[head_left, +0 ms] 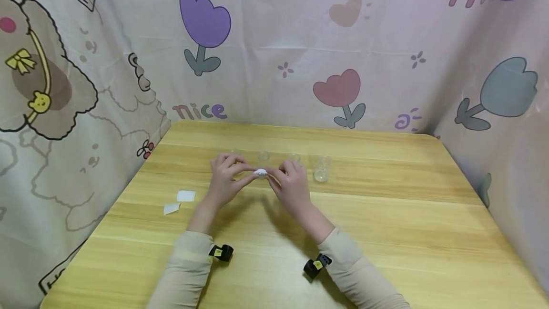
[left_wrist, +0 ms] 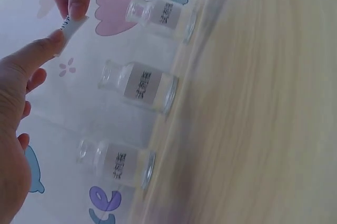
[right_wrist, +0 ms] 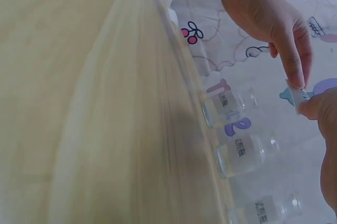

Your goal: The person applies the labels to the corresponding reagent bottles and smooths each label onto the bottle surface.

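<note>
Both hands meet over the table in the head view, at a small white paper slip [head_left: 260, 172] with dark print. My left hand [head_left: 225, 181] pinches one end between thumb and fingertips. The other end is pinched by my right hand [head_left: 294, 187]. In the left wrist view the slip [left_wrist: 71, 32] looks bent, its print partly covered by fingers. Just beyond the hands, clear glass bottles stand upright in a row, partly hidden in the head view. A middle bottle [left_wrist: 139, 87] carries a pale label with dark characters, as does its neighbour [left_wrist: 118, 163].
Two white paper pieces, one flat [head_left: 186, 196] and one with a raised edge [head_left: 171, 208], lie left of the left forearm. The rightmost bottle [head_left: 321, 171] stands beyond the right hand. A printed curtain [head_left: 266, 85] hangs behind the wooden table [head_left: 386, 232].
</note>
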`<state>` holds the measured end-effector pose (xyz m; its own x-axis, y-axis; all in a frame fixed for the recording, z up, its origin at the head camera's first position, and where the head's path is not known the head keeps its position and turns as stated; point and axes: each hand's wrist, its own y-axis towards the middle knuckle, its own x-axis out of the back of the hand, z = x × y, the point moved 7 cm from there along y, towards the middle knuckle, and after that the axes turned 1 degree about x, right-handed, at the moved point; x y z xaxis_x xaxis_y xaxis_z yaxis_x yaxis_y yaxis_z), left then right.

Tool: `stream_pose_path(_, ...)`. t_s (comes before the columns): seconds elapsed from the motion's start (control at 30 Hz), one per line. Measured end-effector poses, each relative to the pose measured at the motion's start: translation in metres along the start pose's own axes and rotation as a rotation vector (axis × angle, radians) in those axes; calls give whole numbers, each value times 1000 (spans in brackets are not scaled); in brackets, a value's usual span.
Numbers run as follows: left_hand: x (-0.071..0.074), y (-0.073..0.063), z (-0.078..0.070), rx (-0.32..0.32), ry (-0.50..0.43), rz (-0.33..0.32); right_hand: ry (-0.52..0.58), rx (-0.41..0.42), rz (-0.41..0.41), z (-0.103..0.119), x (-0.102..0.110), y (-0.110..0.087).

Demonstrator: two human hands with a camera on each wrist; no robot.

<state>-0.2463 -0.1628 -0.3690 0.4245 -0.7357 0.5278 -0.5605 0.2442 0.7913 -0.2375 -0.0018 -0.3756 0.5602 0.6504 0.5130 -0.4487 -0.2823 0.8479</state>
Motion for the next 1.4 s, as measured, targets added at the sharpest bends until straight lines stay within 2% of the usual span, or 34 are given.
stream_pose_path(0.43,-22,10,-17,51,-68,-53,14,-19,-41,-22,25,-4)
stream_pose_path(0.73,-45,6,-22,188,-159,-64,27,-52,-34,-36,39,-10)
stream_pose_path(1.0,-60,-8,-26,319,-106,-43,46,-76,-15,-48,43,-23)
stream_pose_path(1.13,-63,-14,-28,332,-122,-45,67,-97,-1,-53,43,-27)
stream_pose_path(1.3,-67,-15,-30,320,-188,-39,94,-116,16,-58,42,-29)
stream_pose_path(1.4,-69,-16,-30,335,-220,-29,103,-120,28,-59,41,-30)
